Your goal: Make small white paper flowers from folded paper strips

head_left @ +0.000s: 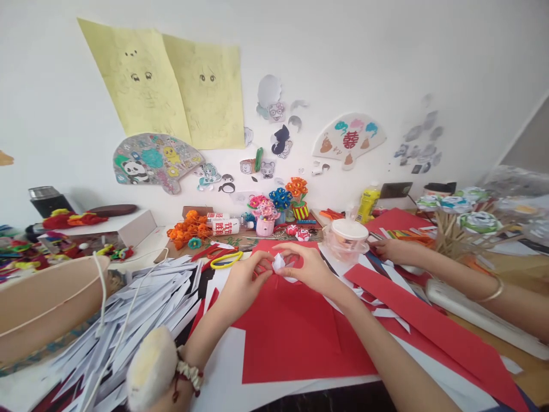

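A small folded piece of white paper (pixel 279 264) is held up between my two hands, above a large red paper sheet (pixel 291 332). My left hand (pixel 254 269) pinches its left side with thumb and forefinger. From the right, my right hand (pixel 305 268) has its fingers closed around the other side. Part of the white piece is hidden behind the fingers. The red sheet lies on white paper at the middle of the table.
White paper strips (pixel 146 309) are heaped at left, beside a beige bin (pixel 47 297). Yellow-handled scissors (pixel 226 261) lie beyond my left hand. A lidded white tub (pixel 349 232) stands back right. Another person's hand (pixel 388 252) reaches in from the right.
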A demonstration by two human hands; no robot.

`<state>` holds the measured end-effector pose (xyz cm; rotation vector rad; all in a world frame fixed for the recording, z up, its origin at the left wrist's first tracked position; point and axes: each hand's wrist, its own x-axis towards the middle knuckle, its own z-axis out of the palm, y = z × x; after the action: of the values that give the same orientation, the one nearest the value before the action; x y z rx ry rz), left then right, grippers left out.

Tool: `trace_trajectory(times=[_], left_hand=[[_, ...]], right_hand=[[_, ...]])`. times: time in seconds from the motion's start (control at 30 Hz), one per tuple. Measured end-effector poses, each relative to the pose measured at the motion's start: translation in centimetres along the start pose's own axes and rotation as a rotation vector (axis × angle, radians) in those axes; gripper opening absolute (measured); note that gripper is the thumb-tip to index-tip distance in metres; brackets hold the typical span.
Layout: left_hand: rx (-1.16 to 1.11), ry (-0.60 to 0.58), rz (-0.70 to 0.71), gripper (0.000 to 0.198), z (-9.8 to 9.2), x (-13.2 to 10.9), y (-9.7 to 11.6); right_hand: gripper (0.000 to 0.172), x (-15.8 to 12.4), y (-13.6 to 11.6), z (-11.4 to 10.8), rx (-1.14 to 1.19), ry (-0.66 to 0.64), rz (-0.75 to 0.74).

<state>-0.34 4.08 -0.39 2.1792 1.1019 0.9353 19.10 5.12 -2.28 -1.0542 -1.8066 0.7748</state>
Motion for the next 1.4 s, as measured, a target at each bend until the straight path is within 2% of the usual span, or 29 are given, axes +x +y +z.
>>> trace_trajectory(times=[0.13,0.2,0.27,0.4,0.5,0.77,0.83,0.9,1.0,1.13,1.4], left_hand=[[-0.115,0.069,-0.039,0.01,-0.4,0.2,-0.2],[-0.153,0.062,-0.042,0.01,-0.6,0.2,-0.4],[-0.146,0.057,-0.033,0.01,-0.6,0.2,-0.7],[-0.014,0.065,0.021,0.008,-0.3,0.0,-0.8],[0.082,0.044,0.054,0.008,0.1,-0.1,-0.9],[0.191,-0.017,0.041,0.011,0.6,-0.3,-1.5],[0.308,0.007,0.077,0.009,0.5,-0.4,-1.0],[0.469,0.037,0.099,0.018,0.5,-0.6,-0.4],[0.656,-0.066,0.036,0.031,0.9,-0.9,0.1],[0.706,-0.196,0.026,0.022,2.2,-1.1,-0.3],[0.651,-0.203,0.066,0.022,2.6,-1.1,-0.4]], right_hand=[[0.043,0.1,-0.2,-0.1,0.088,-0.057,0.009],[0.039,0.1,-0.2,-0.2,0.101,-0.09,0.02],[0.037,0.1,-0.1,-0.1,0.069,-0.062,0.019],[0.029,0.1,-0.2,0.2,-0.072,0.097,-0.012],[0.019,0.0,-0.4,0.1,-0.157,0.061,0.006],[0.02,-0.2,-0.2,-0.1,-0.192,-0.01,0.076],[0.019,-0.1,0.0,0.1,-0.2,-0.008,0.08],[0.018,0.0,0.2,0.2,-0.216,0.019,0.085],[0.018,0.0,0.4,0.4,-0.223,0.044,0.091],[0.015,0.1,0.4,0.5,-0.228,0.076,0.099],[0.007,0.2,0.3,1.0,-0.242,0.157,0.114]])
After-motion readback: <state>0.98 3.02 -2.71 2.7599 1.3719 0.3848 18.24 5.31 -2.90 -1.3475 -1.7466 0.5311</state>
